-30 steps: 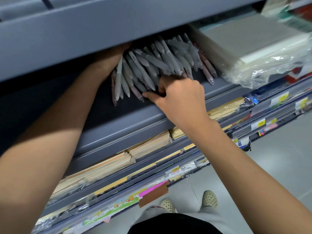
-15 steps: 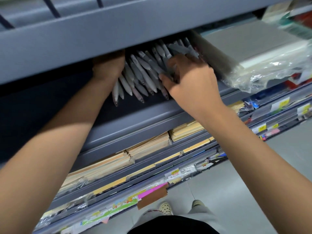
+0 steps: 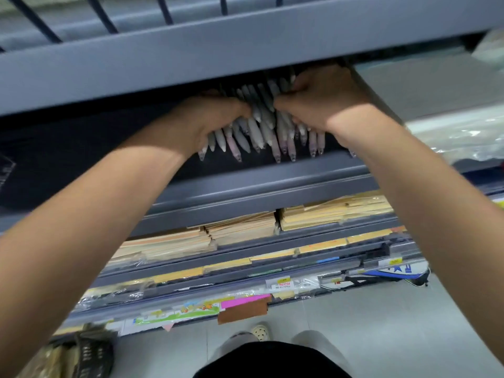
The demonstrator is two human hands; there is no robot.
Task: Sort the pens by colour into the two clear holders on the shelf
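Observation:
A pile of pale grey and pinkish pens [image 3: 259, 132] lies on the dark shelf [image 3: 245, 184], tips pointing toward me. My left hand [image 3: 207, 118] presses against the pile's left side, fingers curled over several pens. My right hand [image 3: 316, 105] is closed over the pile's right side, covering the upper ends of several pens. Both hands squeeze the pens into one bundle. The pens' back ends are hidden under the upper shelf [image 3: 245, 50]. No clear holder shows in this view.
A plastic-wrapped ream of paper [image 3: 436, 94] lies right of the pens. Below are stacks of brown envelopes [image 3: 240, 227] and coloured paper [image 3: 245, 301] on lower shelves. A dark bag [image 3: 90, 353] sits on the tiled floor at the lower left, near my feet.
My right hand moved up and left onto the pile. My left hand came forward from the back of the shelf. The spread pens are now bunched together between both hands.

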